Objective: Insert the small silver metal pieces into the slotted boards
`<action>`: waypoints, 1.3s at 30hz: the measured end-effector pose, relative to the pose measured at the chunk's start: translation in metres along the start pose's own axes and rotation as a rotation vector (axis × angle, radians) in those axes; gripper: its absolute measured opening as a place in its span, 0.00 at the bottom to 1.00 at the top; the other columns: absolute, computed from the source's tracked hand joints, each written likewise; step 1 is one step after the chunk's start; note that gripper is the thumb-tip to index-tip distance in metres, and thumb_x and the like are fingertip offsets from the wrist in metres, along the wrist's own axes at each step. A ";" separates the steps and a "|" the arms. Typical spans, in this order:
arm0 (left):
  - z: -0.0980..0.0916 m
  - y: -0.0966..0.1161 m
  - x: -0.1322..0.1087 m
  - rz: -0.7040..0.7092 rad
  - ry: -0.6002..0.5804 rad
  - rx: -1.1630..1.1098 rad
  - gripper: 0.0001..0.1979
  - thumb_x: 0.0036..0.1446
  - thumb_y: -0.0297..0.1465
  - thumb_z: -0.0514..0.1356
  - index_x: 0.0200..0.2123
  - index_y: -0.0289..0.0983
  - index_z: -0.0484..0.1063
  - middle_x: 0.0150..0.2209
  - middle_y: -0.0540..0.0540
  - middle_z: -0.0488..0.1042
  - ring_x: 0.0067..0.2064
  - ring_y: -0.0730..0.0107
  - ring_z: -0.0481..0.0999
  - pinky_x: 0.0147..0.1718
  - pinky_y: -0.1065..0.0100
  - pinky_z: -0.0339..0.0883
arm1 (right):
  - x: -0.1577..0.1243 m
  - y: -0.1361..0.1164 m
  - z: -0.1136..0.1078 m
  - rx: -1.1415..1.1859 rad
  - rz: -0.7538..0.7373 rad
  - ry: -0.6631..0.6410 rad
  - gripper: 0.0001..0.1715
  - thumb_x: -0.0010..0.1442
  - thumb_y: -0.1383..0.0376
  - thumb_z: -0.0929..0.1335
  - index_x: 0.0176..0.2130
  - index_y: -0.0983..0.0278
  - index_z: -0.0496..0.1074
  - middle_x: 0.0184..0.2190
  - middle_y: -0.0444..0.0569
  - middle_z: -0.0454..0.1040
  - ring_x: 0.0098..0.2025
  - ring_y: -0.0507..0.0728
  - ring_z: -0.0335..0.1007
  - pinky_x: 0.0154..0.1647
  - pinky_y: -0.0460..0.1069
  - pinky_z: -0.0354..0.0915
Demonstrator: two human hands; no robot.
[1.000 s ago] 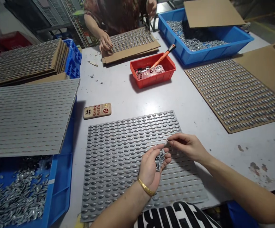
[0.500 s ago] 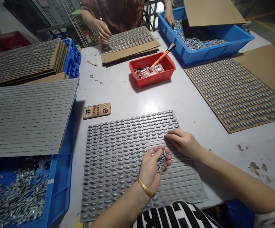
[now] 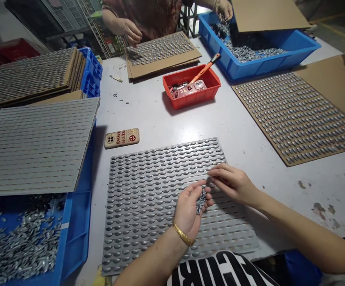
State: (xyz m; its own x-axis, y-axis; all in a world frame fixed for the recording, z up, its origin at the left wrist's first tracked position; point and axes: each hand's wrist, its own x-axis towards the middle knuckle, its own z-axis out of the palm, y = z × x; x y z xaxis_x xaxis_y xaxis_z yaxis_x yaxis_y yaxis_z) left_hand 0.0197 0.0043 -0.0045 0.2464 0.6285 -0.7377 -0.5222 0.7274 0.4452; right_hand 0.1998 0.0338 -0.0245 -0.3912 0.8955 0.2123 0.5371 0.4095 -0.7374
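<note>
The left hand (image 3: pixel 188 210), palm up and half closed, cupped small grey metal pieces (image 3: pixel 201 201); the right hand (image 3: pixel 234 184) pinched above a grey dimpled sheet (image 3: pixel 148 210), its hold unclear, seemingly setting pieces, another pick called for.

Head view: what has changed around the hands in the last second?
The right hand has lifted slightly and drawn its fingers together above the grey sheet. A co-worker's hand has moved right to the blue bin, and their other hand has pulled back from the cardboard. The left hand still cups the metal pieces. The phone and red tray stayed put.
</note>
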 end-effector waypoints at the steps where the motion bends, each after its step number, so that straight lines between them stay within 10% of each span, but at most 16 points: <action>1: 0.000 -0.001 0.000 0.011 0.002 0.013 0.13 0.51 0.31 0.65 0.41 0.34 0.73 0.34 0.44 0.75 0.31 0.74 0.73 0.33 0.70 0.69 | 0.000 -0.007 -0.001 0.073 0.034 -0.021 0.11 0.64 0.67 0.63 0.45 0.62 0.71 0.38 0.52 0.73 0.38 0.55 0.70 0.37 0.50 0.69; 11: 0.007 -0.001 -0.001 -0.027 0.004 0.023 0.15 0.46 0.33 0.69 0.36 0.35 0.71 0.28 0.50 0.72 0.27 0.80 0.68 0.27 0.77 0.63 | -0.007 -0.011 0.001 0.702 0.321 -0.090 0.09 0.60 0.63 0.69 0.41 0.64 0.74 0.35 0.48 0.73 0.37 0.53 0.71 0.37 0.48 0.69; 18: 0.012 -0.010 0.005 -0.003 -0.017 0.030 0.12 0.49 0.34 0.67 0.33 0.35 0.69 0.27 0.51 0.70 0.28 0.79 0.67 0.26 0.77 0.61 | -0.023 -0.017 0.016 0.391 0.157 0.155 0.07 0.63 0.67 0.65 0.41 0.61 0.72 0.39 0.50 0.74 0.43 0.56 0.71 0.44 0.51 0.70; 31: 0.010 -0.011 0.008 -0.040 -0.163 0.096 0.14 0.51 0.26 0.59 0.42 0.31 0.77 0.39 0.40 0.75 0.33 0.72 0.73 0.31 0.72 0.66 | -0.026 -0.005 -0.004 0.105 0.092 -0.067 0.13 0.66 0.68 0.61 0.45 0.61 0.71 0.40 0.50 0.74 0.40 0.54 0.72 0.40 0.49 0.70; 39: 0.014 -0.009 0.008 -0.007 -0.083 0.140 0.15 0.50 0.29 0.63 0.43 0.33 0.75 0.36 0.43 0.75 0.30 0.76 0.71 0.28 0.73 0.64 | -0.025 0.004 -0.002 -0.086 -0.027 0.050 0.14 0.64 0.69 0.62 0.47 0.60 0.70 0.39 0.52 0.74 0.40 0.55 0.72 0.38 0.49 0.70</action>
State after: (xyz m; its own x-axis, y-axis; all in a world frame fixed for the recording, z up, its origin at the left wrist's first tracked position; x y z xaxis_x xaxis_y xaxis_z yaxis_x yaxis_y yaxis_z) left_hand 0.0380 0.0062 -0.0075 0.3192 0.6397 -0.6992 -0.4028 0.7595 0.5109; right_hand 0.2137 0.0132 -0.0316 -0.3700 0.8906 0.2644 0.5902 0.4451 -0.6735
